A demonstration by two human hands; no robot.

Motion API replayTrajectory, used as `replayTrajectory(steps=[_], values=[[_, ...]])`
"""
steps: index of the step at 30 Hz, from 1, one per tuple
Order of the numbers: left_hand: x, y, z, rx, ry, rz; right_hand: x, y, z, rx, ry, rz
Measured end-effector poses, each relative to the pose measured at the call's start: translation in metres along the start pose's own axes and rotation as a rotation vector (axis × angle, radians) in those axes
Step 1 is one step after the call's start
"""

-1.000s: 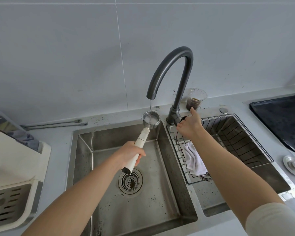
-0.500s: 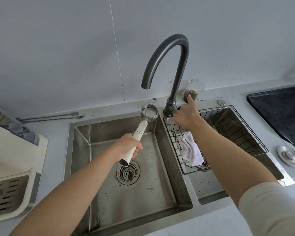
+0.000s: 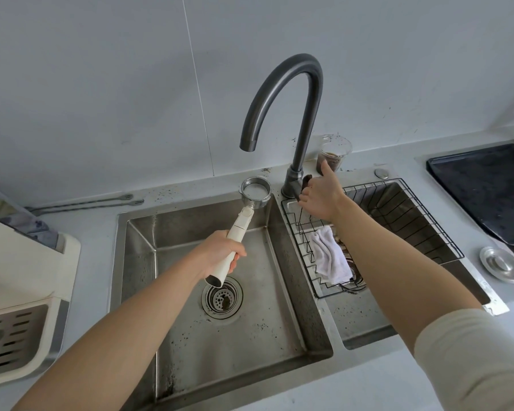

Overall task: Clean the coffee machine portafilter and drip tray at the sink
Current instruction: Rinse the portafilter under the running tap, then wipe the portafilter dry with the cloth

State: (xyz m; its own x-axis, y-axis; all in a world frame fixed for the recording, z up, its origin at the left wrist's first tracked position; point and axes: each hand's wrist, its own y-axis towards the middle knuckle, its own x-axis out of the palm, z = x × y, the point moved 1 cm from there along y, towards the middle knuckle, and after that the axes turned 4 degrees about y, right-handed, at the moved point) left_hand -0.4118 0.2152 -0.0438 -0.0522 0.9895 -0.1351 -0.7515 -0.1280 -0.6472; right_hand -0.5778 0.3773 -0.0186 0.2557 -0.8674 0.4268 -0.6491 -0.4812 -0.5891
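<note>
water no longer falls from the tap (image 3: pixel 307 129): half a second ago a thin stream ran into the portafilter (image 3: pixel 241 225), and now the spout is dry. the left grip (image 3: pixel 220 253) is wrapped fully round the cream handle near its lower end, holding the portafilter slanted up over the left basin of the sink (image 3: pixel 190 336), with its steel head just below the spout and its mouth upward. the right grip (image 3: pixel 321 197) has its fingers curled on the dark tap lever (image 3: pixel 306 180), thumb pointing up. the portafilter looks head-heavy: a thick, rigid metal ring with lugs on a smooth plastic handle that is likely slick when wet. a hold nearer the neck would probably steady it better than the tail end. it should not bend, but it could clang on the steel. the drip tray (image 3: pixel 9 342), a slotted grille in a cream surround, sits in the coffee machine (image 3: pixel 27 262) on the worktop at left. the basin is brushed steel flecked with grounds, with a round strainer (image 3: pixel 221 298) at the drain. a soft white cloth (image 3: pixel 328 256) hangs in the black wire basket (image 3: pixel 368 188) over the right basin.
</note>
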Motion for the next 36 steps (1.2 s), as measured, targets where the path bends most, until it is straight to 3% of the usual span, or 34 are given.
replayTrajectory(steps=[5,10,15,17,21,24,31,36], values=[[0.000,0.000,0.000,0.005,0.018,0.010,-0.022,-0.004,0.007,-0.002,-0.239,0.025],[-0.001,0.001,-0.003,-0.020,0.050,0.051,-0.070,-0.006,0.027,0.047,-0.737,0.375],[-0.008,0.007,-0.013,-0.015,0.228,0.202,-0.103,-0.001,0.060,0.160,-0.944,0.470],[-0.011,0.009,-0.017,-0.002,0.361,0.298,-0.108,0.002,0.070,0.154,-0.958,0.479],[-0.017,0.002,-0.018,-0.002,0.882,0.525,-0.106,0.003,0.083,0.097,-1.057,0.517],[-0.022,-0.002,-0.019,0.050,1.079,0.637,-0.107,0.006,0.090,0.079,-1.105,0.560],[-0.030,-0.005,-0.019,0.200,1.409,0.690,-0.109,0.016,0.099,0.123,-1.131,0.659],[-0.036,-0.002,-0.025,0.293,1.441,0.717,-0.108,0.023,0.105,0.158,-1.167,0.723]])
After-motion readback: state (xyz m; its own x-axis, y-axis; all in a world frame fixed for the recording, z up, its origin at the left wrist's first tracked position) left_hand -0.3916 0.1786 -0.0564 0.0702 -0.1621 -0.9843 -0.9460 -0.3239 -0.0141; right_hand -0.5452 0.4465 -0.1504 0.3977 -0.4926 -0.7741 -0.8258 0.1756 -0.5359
